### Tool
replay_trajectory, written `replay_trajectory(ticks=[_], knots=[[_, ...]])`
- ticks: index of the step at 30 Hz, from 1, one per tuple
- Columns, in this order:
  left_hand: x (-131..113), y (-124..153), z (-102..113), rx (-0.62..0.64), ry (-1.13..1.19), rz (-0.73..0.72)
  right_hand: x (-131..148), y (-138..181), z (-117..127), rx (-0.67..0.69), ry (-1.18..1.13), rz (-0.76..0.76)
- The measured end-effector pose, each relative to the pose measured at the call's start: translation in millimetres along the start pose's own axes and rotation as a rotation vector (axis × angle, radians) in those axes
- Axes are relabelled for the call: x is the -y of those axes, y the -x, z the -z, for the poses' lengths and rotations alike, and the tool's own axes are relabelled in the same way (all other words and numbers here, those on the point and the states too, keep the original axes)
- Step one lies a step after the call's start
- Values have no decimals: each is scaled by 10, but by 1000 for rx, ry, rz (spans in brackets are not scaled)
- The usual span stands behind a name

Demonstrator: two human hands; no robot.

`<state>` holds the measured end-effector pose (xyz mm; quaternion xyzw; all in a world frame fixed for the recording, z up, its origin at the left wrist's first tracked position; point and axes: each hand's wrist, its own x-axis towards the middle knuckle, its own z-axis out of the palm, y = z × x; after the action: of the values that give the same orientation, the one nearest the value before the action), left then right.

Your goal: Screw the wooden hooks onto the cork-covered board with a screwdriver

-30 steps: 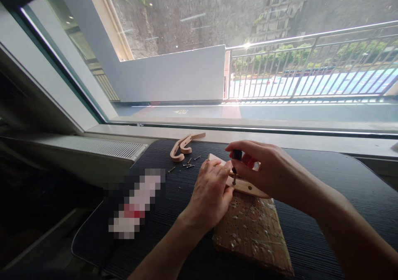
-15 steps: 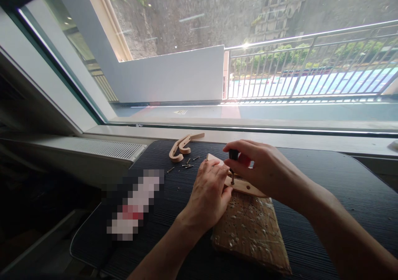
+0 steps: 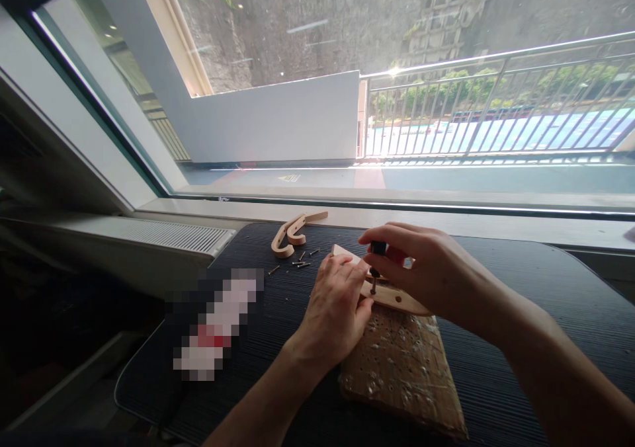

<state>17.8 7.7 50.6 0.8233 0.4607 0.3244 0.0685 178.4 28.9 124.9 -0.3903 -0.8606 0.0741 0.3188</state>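
My right hand (image 3: 421, 262) grips a screwdriver (image 3: 378, 252) by its black and red handle, fingers closed round it. The shaft points down at a hole or screw in a pale wooden piece (image 3: 389, 296), which has another round hole further right. My left hand (image 3: 337, 295) presses and holds that piece, its fingers wrapped over the left part, so much of it is hidden. Beneath lies a worn, tape-covered board (image 3: 399, 374) dotted with small holes. Two hook-shaped wooden pieces (image 3: 282, 245) rest beyond my left hand, with several screws (image 3: 301, 262) scattered near them.
The dark table (image 3: 520, 315) has rounded corners. A blurred pinkish and red item (image 3: 223, 325) lies on its left side. Behind the table run a window sill (image 3: 421, 221) and a large window; a white vented unit (image 3: 163, 235) stands at the left.
The screwdriver handle has shifted slightly, and my right fingers have turned a little with it. My left hand keeps its hold on the wooden piece.
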Motion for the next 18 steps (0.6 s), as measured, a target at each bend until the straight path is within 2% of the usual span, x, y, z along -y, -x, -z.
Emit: replay_trajectory(ticks=[18], knots=[[26,1,-30,-35,-15,-21,17,1,-22,20,-30,-13]])
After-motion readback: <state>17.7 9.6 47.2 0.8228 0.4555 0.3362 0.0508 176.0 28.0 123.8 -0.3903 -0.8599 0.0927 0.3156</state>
